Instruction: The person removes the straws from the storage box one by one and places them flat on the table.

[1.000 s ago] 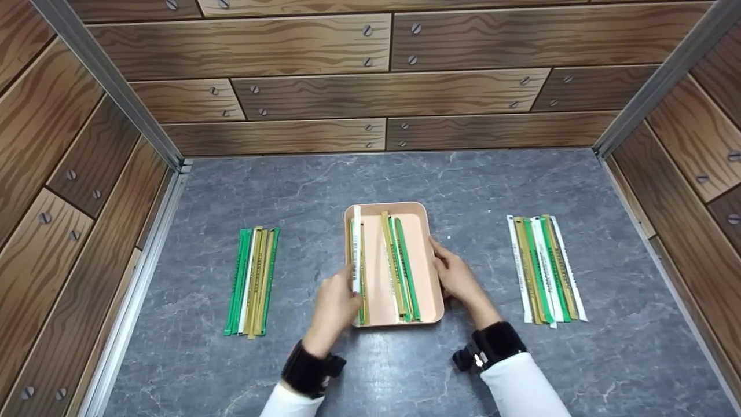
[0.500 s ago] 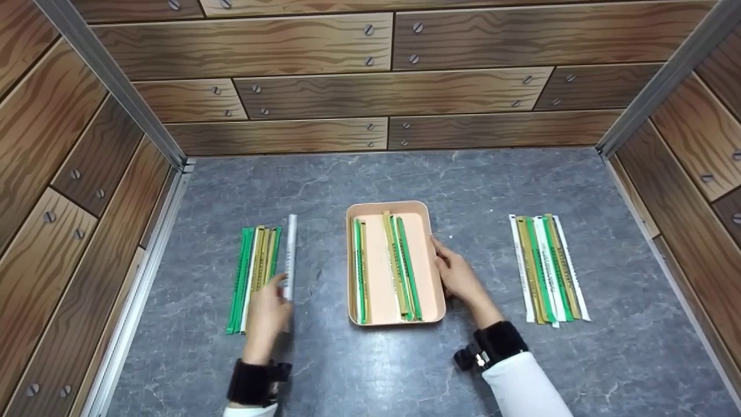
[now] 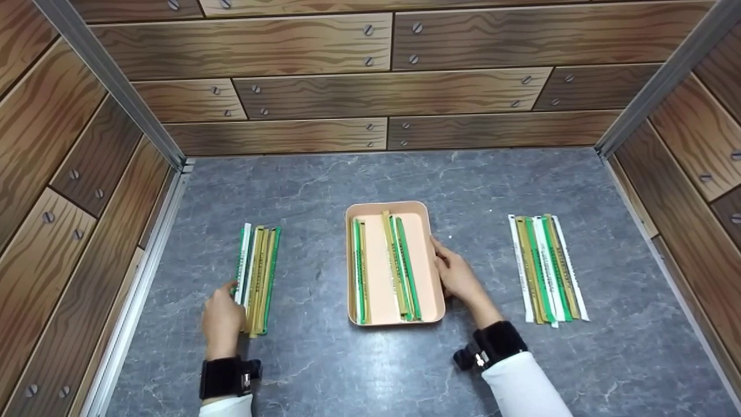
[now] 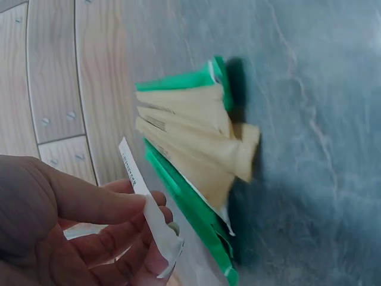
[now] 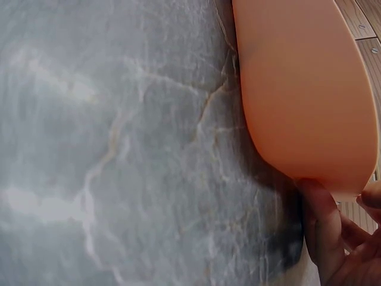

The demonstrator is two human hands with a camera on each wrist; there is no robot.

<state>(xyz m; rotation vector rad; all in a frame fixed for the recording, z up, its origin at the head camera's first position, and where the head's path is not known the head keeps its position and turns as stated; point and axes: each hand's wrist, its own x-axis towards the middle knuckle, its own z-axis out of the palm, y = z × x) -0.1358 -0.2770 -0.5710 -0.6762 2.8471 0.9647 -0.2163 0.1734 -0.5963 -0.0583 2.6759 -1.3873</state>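
Note:
My left hand [image 3: 223, 315] pinches a white wrapped straw [image 4: 156, 223] between thumb and fingers. It holds this straw over the left side of a row of wrapped straws [image 3: 263, 278] in green, tan and white. In the left wrist view, the held straw is tilted and apart from the tan straws [image 4: 190, 143]. At the middle, a shallow peach tray [image 3: 425, 289] bears two groups of straws: one along its left wall, the other right of centre. My right hand [image 3: 457, 278] grips the tray's right side, with digits at its rim and lower edge in the right wrist view.
Another row of white, tan and green wrapped straws [image 3: 547, 269] lies to the right. The grey marbled tabletop [image 3: 347, 376] is bounded by wood-patterned panels [image 3: 312, 136] at the back and both sides, with metal rails along the corners.
My left hand has carried the white straw leftward from above the tray's left edge, across the gap, to the left row. My right hand stays on the tray.

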